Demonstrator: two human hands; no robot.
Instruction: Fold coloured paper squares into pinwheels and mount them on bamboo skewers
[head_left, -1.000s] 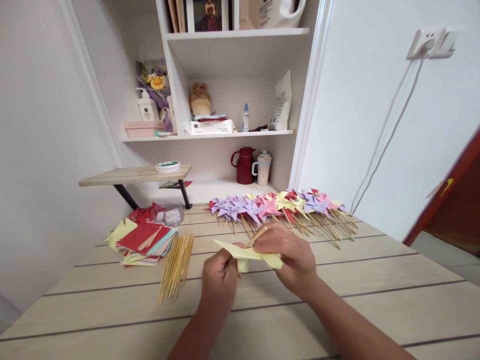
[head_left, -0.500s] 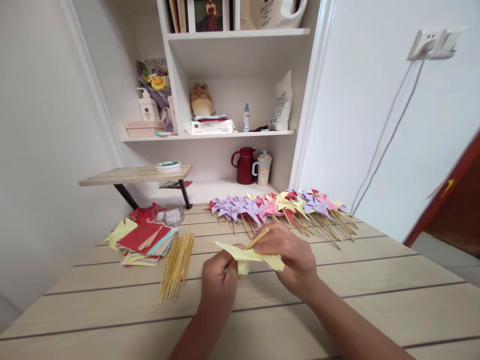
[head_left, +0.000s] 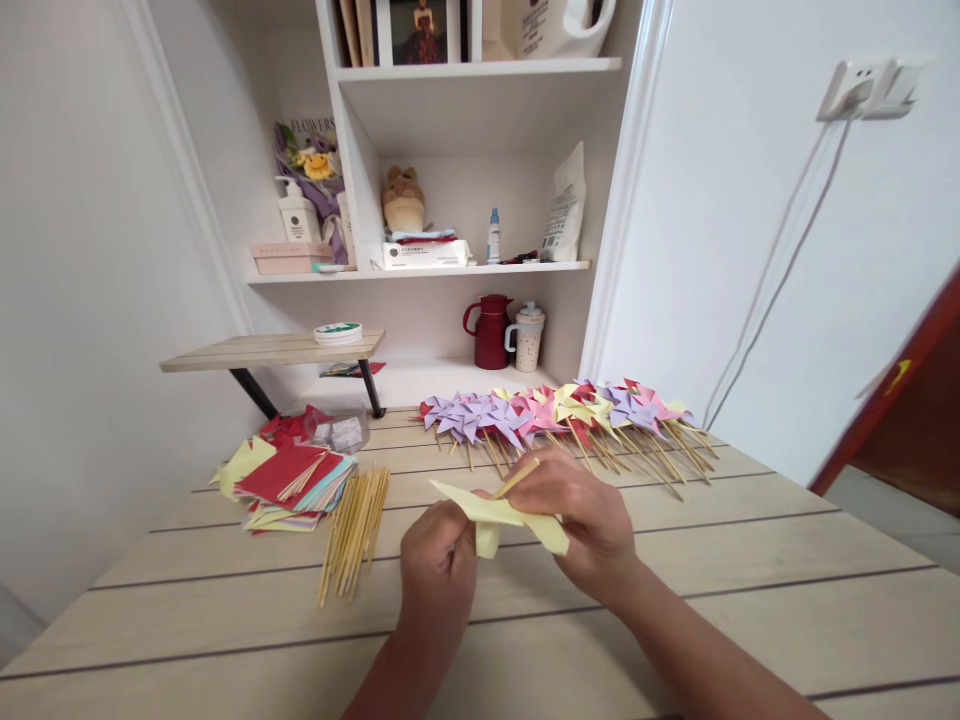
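Observation:
A pale yellow paper pinwheel (head_left: pixel 491 510) is held between my two hands above the table. My left hand (head_left: pixel 439 560) is closed at its left side, fingers curled under the paper. Pinched in my right hand (head_left: pixel 581 515) is a thin wooden stick (head_left: pixel 517 478), which slants up over the pinwheel; the paper's right blade lies against the same hand. Where stick and paper meet is partly hidden by my fingers. Beyond my hands lies a row of finished-looking pinwheels (head_left: pixel 480 415) in purple, pink, red and yellow, their sticks pointing towards me.
Left of my hands lie a bundle of wooden sticks (head_left: pixel 354 535) and a stack of coloured paper squares (head_left: pixel 296 475). Behind them are a clear plastic box (head_left: pixel 337 432) and a small raised shelf (head_left: pixel 262 350). A red jug (head_left: pixel 492 332) and a cup (head_left: pixel 528 338) stand at the back.
My left hand has shifted very slightly to the left. Both hands keep their hold on the pinwheel and stick; nothing else has visibly moved.

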